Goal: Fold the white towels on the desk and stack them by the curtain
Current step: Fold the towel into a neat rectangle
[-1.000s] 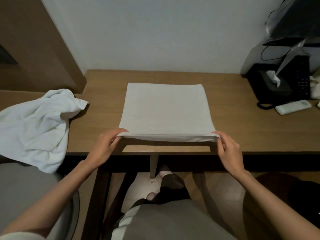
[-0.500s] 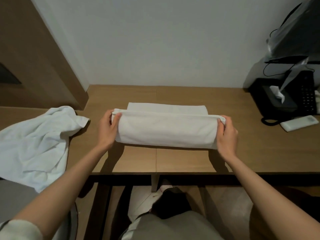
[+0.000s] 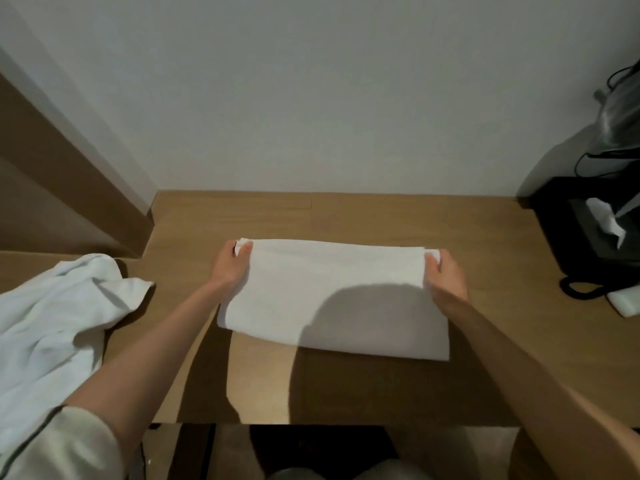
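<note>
1. The folded towel (image 3: 332, 296) lay flat in the middle of the surface (image 3: 381, 216), doubled over; its far edge ran toward the wall, and its near fold sat slightly out of line on the left.
2. To my eye the risk lay at the far corners; if either were let go before the layers were squared, the top layer could slip and leave the edges stepped; the near left corner looked rounder than the right, so a further fold might come out skewed.
3. The left hand (image 3: 232, 268) gripped the far left corner, thumb on top and fingers curled round the edge; the right hand (image 3: 446, 275) pinched the far right corner the same way; neither was slack.
4. A crumpled towel (image 3: 52, 317) lay heaped at the left, near the left forearm and not yet folded; I judged that a careless sweep of that arm could drag it.
5. A black tissue box (image 3: 588, 230) stood well apart at the right; I could make out no curtain, so I could not tell where the stack belonged.
</note>
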`<state>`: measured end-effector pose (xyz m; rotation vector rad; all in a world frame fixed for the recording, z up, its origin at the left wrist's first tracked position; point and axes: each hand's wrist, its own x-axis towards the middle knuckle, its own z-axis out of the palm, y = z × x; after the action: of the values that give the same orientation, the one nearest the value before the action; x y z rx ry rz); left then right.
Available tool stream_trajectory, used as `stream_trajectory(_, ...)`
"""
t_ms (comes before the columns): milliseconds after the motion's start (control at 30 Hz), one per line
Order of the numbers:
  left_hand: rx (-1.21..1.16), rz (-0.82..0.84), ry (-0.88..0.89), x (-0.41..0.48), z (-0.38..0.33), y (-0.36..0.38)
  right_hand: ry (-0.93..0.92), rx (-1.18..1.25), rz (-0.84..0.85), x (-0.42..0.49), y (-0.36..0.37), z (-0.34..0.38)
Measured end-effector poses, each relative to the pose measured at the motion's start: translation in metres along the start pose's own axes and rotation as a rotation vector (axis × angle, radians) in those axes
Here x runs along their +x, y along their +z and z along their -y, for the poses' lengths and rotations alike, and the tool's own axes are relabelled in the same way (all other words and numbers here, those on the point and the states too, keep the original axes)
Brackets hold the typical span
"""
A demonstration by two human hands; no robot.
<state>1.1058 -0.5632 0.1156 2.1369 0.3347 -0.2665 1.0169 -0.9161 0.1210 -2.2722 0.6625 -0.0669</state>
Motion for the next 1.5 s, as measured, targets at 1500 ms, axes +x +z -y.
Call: stream_trajectory(1500,0.247,0.05,0.081,-0.071,0.051,-0.023,0.36,-0.013,-0.055,-0.076,0.015,-0.034)
